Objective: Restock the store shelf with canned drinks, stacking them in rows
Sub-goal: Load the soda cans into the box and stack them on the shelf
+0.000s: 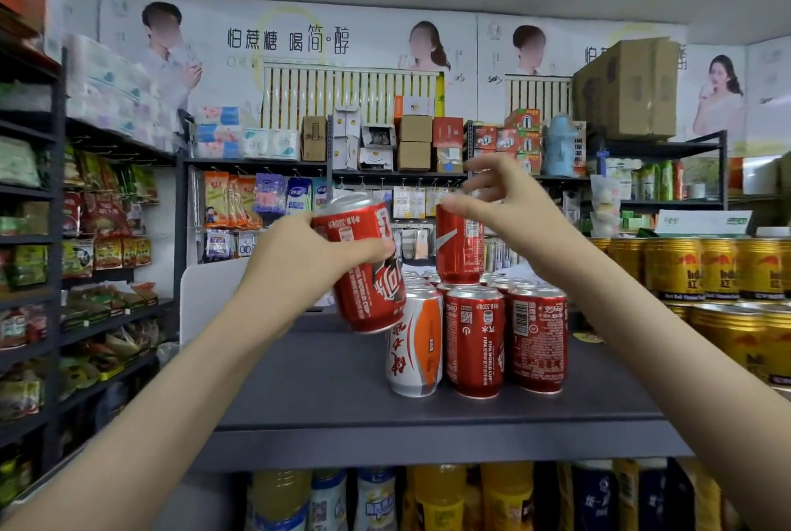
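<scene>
Red can, "WORLD CUP", in left grip

Red cans glossy metal; gold cans shiny metal; shelf matt dark grey; boxes plain cardboard.

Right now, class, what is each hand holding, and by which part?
Left hand: a tilted red can, gripped round its middle. Right hand: fingertips at the top rim of an upright red can; grip cannot be told.
</scene>
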{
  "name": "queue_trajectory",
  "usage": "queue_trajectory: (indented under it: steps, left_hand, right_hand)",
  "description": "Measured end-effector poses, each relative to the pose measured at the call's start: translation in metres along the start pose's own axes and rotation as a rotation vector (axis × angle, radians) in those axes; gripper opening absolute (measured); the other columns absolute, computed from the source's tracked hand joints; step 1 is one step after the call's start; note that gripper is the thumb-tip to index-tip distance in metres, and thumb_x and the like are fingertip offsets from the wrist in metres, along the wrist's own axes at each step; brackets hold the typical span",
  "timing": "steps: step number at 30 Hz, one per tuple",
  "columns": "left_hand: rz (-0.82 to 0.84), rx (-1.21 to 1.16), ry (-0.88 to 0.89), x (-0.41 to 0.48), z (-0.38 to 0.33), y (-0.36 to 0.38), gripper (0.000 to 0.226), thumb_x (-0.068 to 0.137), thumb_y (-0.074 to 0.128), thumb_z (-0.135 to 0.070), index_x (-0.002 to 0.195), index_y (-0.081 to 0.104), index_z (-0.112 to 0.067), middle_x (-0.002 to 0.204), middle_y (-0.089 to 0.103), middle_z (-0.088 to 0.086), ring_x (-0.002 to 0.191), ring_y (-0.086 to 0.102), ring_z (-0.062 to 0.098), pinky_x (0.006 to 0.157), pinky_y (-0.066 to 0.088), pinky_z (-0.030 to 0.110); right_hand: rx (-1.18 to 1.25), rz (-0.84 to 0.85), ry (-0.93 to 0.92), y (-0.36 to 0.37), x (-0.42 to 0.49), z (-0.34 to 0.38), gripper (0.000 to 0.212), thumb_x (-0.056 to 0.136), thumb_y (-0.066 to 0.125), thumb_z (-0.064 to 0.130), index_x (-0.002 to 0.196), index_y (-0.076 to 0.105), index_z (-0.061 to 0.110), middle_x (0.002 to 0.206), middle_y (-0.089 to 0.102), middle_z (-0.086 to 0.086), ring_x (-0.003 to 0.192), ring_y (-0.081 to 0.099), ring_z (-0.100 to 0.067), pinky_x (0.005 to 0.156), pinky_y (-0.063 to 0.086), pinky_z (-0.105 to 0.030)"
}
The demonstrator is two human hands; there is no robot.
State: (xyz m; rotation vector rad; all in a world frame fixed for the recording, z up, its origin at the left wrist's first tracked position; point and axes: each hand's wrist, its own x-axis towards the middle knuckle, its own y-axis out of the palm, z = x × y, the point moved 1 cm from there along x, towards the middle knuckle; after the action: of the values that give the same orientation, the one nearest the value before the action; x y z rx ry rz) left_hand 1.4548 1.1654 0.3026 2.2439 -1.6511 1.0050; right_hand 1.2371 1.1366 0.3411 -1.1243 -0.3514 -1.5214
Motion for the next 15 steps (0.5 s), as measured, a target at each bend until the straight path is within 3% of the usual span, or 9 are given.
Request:
queue_trajectory:
  steps: [3, 5, 8, 11, 13, 15]
  left_hand:
    - [0.036, -0.061, 0.081, 0.007, -0.024, 0.01, 0.055, 0.048, 0.083, -0.047, 0.096, 0.067, -0.026, 0.093, 0.072, -0.008, 0.086, 0.069, 0.012, 0.082, 0.056, 0.039]
    - [0.079, -0.087, 0.129, 0.013, -0.041, 0.021, 0.052, 0.049, 0.083, -0.048, 0.095, 0.068, -0.027, 0.09, 0.073, -0.008, 0.085, 0.069, 0.011, 0.082, 0.056, 0.038]
    - [0.166, -0.044, 0.217, 0.024, -0.063, 0.04, 0.055, 0.047, 0.081, -0.055, 0.094, 0.063, -0.033, 0.095, 0.07, -0.01, 0.089, 0.067, 0.009, 0.085, 0.054, 0.035]
    - [0.35, -0.081, 0.247, 0.038, -0.077, 0.056, 0.087, 0.051, 0.066, -0.072, 0.126, 0.052, -0.03, 0.122, 0.063, -0.002, 0.103, 0.064, 0.015, 0.093, 0.051, 0.04]
    - [0.364, -0.028, 0.253, 0.052, -0.076, 0.068, 0.079, 0.073, 0.048, -0.074, 0.14, 0.037, -0.035, 0.139, 0.05, 0.001, 0.116, 0.056, 0.019, 0.099, 0.046, 0.042]
    - [0.276, 0.112, 0.301, 0.071, -0.066, 0.08, 0.066, 0.085, 0.043, -0.067, 0.143, 0.034, -0.036, 0.147, 0.04, 0.0, 0.129, 0.044, 0.022, 0.105, 0.037, 0.039]
  right_hand:
    - [0.034, 0.41, 0.045, 0.006, -0.014, 0.019, 0.073, 0.066, 0.073, 0.05, 0.13, 0.049, 0.024, 0.117, 0.06, 0.005, 0.104, 0.06, -0.009, 0.09, 0.049, -0.028]
    - [0.107, 0.466, 0.073, 0.008, -0.017, 0.021, 0.073, 0.067, 0.076, 0.042, 0.131, 0.049, 0.023, 0.117, 0.064, 0.004, 0.104, 0.064, -0.012, 0.09, 0.052, -0.029]
    - [0.229, 0.338, 0.109, -0.005, -0.015, 0.018, 0.065, 0.064, 0.078, 0.032, 0.123, 0.055, 0.018, 0.108, 0.07, 0.0, 0.096, 0.069, -0.015, 0.087, 0.055, -0.032]
    - [0.267, 0.206, 0.157, -0.027, -0.01, 0.007, 0.052, 0.064, 0.077, 0.026, 0.112, 0.059, 0.016, 0.102, 0.072, -0.001, 0.091, 0.07, -0.015, 0.083, 0.056, -0.028]
    - [0.261, 0.127, 0.214, -0.041, -0.004, -0.008, 0.042, 0.069, 0.078, 0.023, 0.107, 0.059, 0.018, 0.101, 0.071, -0.001, 0.091, 0.07, -0.014, 0.079, 0.056, -0.026]
    - [0.193, 0.051, 0.283, -0.05, 0.002, -0.028, 0.036, 0.074, 0.077, 0.024, 0.103, 0.056, 0.021, 0.101, 0.068, 0.001, 0.089, 0.068, -0.013, 0.073, 0.053, -0.022]
